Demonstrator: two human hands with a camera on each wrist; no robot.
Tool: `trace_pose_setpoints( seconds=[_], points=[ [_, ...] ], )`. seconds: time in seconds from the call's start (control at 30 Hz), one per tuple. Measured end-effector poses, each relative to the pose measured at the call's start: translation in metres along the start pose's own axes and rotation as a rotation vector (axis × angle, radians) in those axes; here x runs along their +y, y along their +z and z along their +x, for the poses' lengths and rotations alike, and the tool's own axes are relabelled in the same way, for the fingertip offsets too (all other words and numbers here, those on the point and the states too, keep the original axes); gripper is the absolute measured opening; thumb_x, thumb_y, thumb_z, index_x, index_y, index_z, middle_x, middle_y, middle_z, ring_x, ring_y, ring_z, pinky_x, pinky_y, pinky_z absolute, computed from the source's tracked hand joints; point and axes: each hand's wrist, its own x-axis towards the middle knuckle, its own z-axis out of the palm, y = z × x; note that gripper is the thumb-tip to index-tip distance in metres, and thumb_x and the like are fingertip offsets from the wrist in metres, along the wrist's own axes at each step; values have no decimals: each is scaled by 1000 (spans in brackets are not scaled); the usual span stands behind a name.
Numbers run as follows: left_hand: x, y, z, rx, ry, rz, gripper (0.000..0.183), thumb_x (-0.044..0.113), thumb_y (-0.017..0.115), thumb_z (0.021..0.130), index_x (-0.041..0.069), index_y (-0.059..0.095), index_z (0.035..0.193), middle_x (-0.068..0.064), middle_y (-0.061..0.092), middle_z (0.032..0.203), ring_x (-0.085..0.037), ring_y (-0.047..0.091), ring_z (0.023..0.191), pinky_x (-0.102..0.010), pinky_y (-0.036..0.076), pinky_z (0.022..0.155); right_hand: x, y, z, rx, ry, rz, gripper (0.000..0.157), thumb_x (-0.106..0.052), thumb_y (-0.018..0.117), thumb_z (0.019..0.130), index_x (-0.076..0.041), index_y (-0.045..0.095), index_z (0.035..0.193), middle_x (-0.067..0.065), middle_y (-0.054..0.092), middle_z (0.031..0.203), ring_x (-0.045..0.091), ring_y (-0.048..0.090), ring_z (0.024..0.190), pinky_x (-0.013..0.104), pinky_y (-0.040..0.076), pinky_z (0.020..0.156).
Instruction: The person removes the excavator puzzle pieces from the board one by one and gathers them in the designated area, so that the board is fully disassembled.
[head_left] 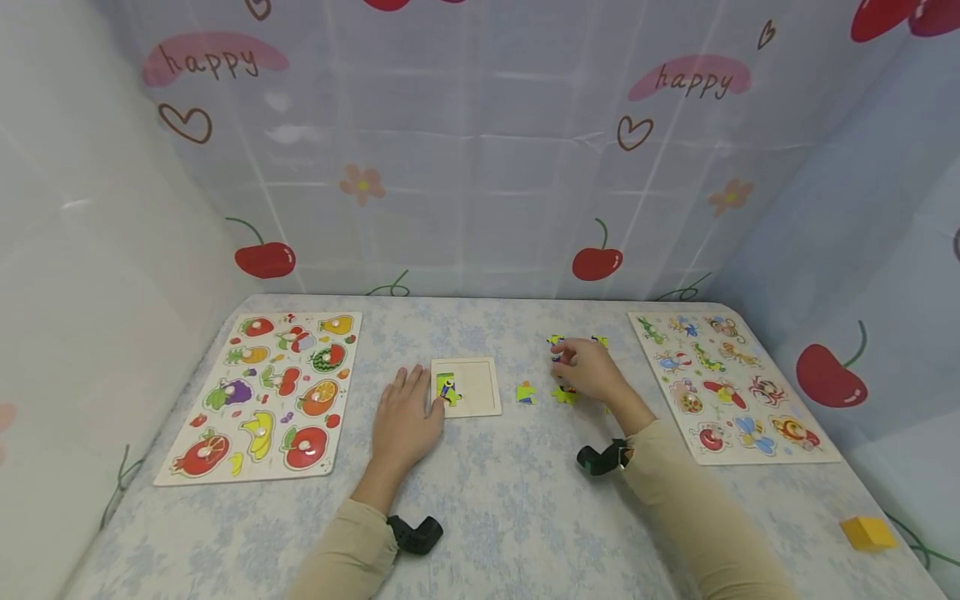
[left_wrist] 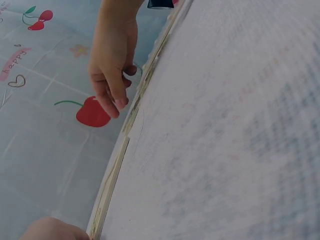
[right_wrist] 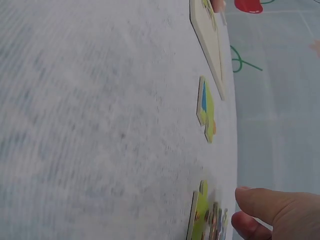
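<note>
My left hand [head_left: 405, 421] lies at the left side of a small wooden puzzle tray [head_left: 480, 387], its thumb on the tray's edge. One puzzle piece, yellow-green with a dark figure [head_left: 449, 390], sits in the tray's left part. To the right, my right hand [head_left: 592, 369] hovers just above several loose yellow-green pieces, fingers loosely bent. In the right wrist view its thumb [right_wrist: 265, 202] shows above those pieces [right_wrist: 199, 215], with nothing seen between thumb and finger. A single loose piece [head_left: 526, 393] lies between the tray and the right hand.
A fruit puzzle board [head_left: 161, 477] lies at the left, an insect puzzle board [head_left: 701, 454] at the right. A yellow block [head_left: 867, 533] stands near the right front edge. Printed curtains [head_left: 480, 217] enclose the table's back and sides.
</note>
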Motion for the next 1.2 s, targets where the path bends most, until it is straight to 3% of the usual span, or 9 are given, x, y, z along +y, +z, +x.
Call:
trace_pose_setpoints(
  seconds=[0.17, 0.4, 0.5, 0.57, 0.67, 0.77, 1.2],
  points=[
    [0, 0, 0, 5, 1, 3, 63, 42, 45, 100, 11, 38, 154, -5, 31, 163, -27, 15, 155, -48, 10, 127, -14, 11, 3, -7, -37, -4, 29, -22, 67, 95, -13, 68, 122, 4, 62, 97, 21, 54, 91, 32, 47, 77],
    [-1, 1, 0, 8, 9, 23, 63, 42, 45, 99, 11, 39, 153, -5, 31, 163, -27, 16, 155, -48, 11, 127, -39, 31, 10, -33, -116, 6, 31, -21, 68, 94, -14, 67, 125, 2, 63, 95, 19, 54, 85, 32, 47, 73],
    [-2, 1, 0, 13, 11, 29, 62, 42, 45, 99, 12, 39, 153, -5, 32, 163, -27, 16, 155, -48, 11, 127, -52, 40, 13, -41, -163, -7, 32, -21, 68, 94, -14, 68, 125, 1, 64, 94, 18, 55, 84, 41, 50, 90],
    [-2, 2, 0, 15, 13, 35, 62, 43, 45, 99, 12, 40, 153, -5, 32, 163, -27, 17, 155, -49, 12, 127, -60, 47, 16, -46, -203, -25, 32, -21, 69, 94, -14, 69, 125, 0, 65, 93, 18, 54, 84, 44, 48, 94],
    [-3, 3, 0, 14, 15, 43, 62, 43, 45, 99, 12, 40, 153, -5, 32, 162, -27, 17, 155, -49, 13, 126, -72, 56, 19, -69, -241, -42, 31, -21, 69, 94, -13, 69, 124, -1, 65, 92, 17, 54, 83, 41, 49, 93],
    [-3, 3, 0, 15, 20, 51, 62, 43, 46, 99, 12, 41, 153, -6, 33, 162, -27, 18, 155, -49, 14, 126, -82, 63, 22, -91, -243, -46, 31, -22, 69, 94, -14, 70, 123, -2, 66, 92, 15, 54, 84, 33, 48, 76],
    [-5, 4, 2, 34, 50, 70, 61, 43, 46, 99, 12, 43, 151, -6, 36, 161, -28, 21, 154, -50, 17, 125, -106, 85, 30, -153, -269, -147, 29, -28, 69, 93, -20, 73, 121, -2, 65, 94, 15, 50, 88, 29, 43, 75]
  ],
)
